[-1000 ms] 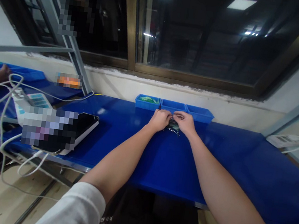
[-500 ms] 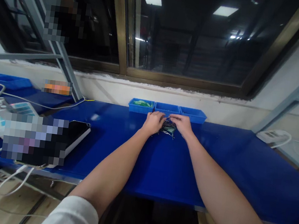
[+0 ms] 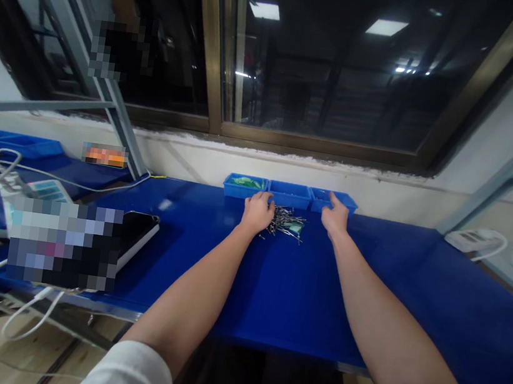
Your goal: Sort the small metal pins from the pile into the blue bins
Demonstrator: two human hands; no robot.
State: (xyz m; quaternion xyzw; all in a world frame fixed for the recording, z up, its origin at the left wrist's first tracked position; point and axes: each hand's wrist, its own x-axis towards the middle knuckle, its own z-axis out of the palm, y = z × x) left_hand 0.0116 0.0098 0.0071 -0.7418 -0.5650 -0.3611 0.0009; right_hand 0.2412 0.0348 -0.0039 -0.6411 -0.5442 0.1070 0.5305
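Tabletop (image 3: pixel 271 295): metal pieces (image 3: pixel 282 222), 1 heap
Left hand (image 3: pixel 258 212): heap's left edge; grip unclear
Right hand (image 3: pixel 336 217): apart, rightward; grip unclear

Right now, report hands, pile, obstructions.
Left hand at left edge of metal pile. Right hand at right-hand bin, grips unclear. Pile loose on blue table. Green piece among it, possibly in the way.

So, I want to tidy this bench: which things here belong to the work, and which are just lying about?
Likely the work:
- metal pieces, beside the left hand
- green piece among them
- blue bins, right hand near one

Seemingly lying about:
- phone
- white cable
- white box
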